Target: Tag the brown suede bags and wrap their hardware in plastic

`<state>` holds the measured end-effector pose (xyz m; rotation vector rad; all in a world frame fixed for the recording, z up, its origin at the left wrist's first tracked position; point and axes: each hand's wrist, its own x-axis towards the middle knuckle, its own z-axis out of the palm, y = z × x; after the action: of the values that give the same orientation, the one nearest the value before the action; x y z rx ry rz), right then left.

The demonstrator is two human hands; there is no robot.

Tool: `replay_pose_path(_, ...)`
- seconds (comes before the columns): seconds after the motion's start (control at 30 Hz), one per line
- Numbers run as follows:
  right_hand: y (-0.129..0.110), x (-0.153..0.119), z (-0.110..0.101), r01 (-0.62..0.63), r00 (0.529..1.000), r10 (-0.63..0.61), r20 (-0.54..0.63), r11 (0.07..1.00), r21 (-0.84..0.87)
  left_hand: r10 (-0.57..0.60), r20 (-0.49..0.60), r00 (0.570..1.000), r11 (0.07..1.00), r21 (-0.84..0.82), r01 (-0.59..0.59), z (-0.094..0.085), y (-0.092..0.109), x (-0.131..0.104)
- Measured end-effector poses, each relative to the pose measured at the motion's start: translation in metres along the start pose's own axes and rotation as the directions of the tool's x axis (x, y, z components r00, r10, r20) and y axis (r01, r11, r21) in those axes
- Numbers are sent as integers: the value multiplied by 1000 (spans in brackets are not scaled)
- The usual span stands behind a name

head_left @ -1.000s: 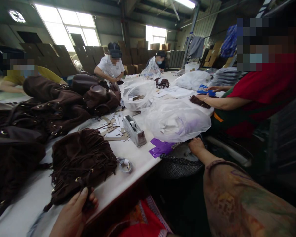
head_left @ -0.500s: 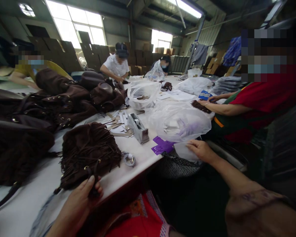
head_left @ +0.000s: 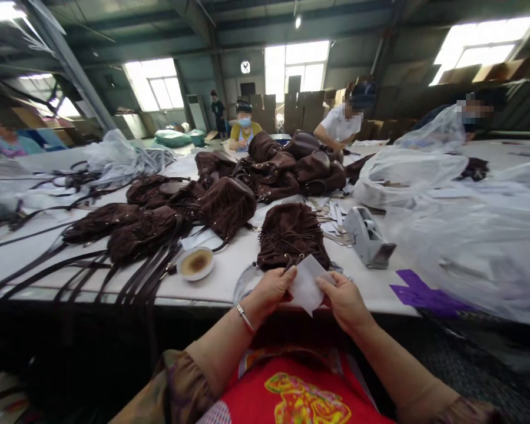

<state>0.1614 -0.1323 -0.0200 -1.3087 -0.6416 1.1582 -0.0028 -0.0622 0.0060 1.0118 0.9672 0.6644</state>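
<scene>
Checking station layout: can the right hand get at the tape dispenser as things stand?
Probably yes: the tape dispenser stands ahead and to the right of the right hand, with a bare stretch of tabletop between. That hand holds a white sheet, though, so may need to let go first.

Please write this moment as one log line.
left grip: holds white sheet; right grip: holds same sheet; fringed brown bag: beyond sheet; tape dispenser: right of bag

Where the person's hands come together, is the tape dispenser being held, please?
No, the left hand and right hand hold a white sheet, while the tape dispenser stands on the table.
</scene>
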Motion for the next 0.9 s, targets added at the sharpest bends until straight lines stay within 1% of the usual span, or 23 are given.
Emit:
replay_pose_path(0.07,5,-2,1,-3,1000,4,18,997,-78,4,38,999,1000,17,-4,-6,-3,2)
replay_pose_path(0.13,1,-4,-5,-41,993,57,100,988,-152,8,57,998,999,41,-10,-10,-5,5)
replay_pose_path(0.2,-10,-5,-12,-120,965,157,210,977,-179,18,69,997,998,64,-22,-12,-6,8)
replay_pose_path(0.27,-23,-1,-16,-206,920,254,298,961,-183,24,88,996,996,83,-32,-12,-7,11)
replay_pose_path(0.37,-34,11,-14,-298,869,354,347,932,-205,32,97,995,992,118,-43,-10,-11,13)
replay_pose_path(0.43,-31,17,-9,-323,861,376,342,925,-201,57,77,995,978,197,-71,-10,-13,13)
replay_pose_path(0.5,-23,19,-6,-281,883,341,322,935,-217,118,34,992,928,352,-122,-13,-12,11)
replay_pose_path(0.57,-15,17,-5,-156,925,256,280,929,-336,229,3,973,827,527,-196,-17,-6,7)
replay_pose_path(0.63,-12,14,-5,-13,961,149,233,866,-501,362,-9,932,698,666,-264,-21,4,-1)
replay_pose_path(0.67,-11,13,-5,44,972,95,217,826,-562,415,-10,910,639,715,-284,-21,9,-5)
replay_pose_path(0.7,-11,12,-3,85,977,50,205,797,-598,455,-11,891,588,755,-291,-20,15,-9)
replay_pose_path(0.73,-12,11,1,113,980,12,198,789,-604,482,-8,876,544,787,-292,-18,19,-14)
replay_pose_path(0.77,-12,10,5,126,981,-14,194,806,-578,502,1,865,505,811,-294,-16,22,-18)
replay_pose_path(0.8,-11,10,11,118,981,-21,191,851,-512,517,18,856,473,827,-304,-13,23,-21)
replay_pose_path(0.83,-10,10,17,89,983,-14,186,911,-404,528,42,848,445,837,-319,-10,24,-25)
replay_pose_path(0.87,-8,11,23,43,984,4,178,965,-258,537,63,841,422,844,-332,-7,23,-28)
replay_pose_path(0.9,-6,12,29,-7,985,24,171,995,-97,543,77,836,404,849,-341,-4,21,-30)
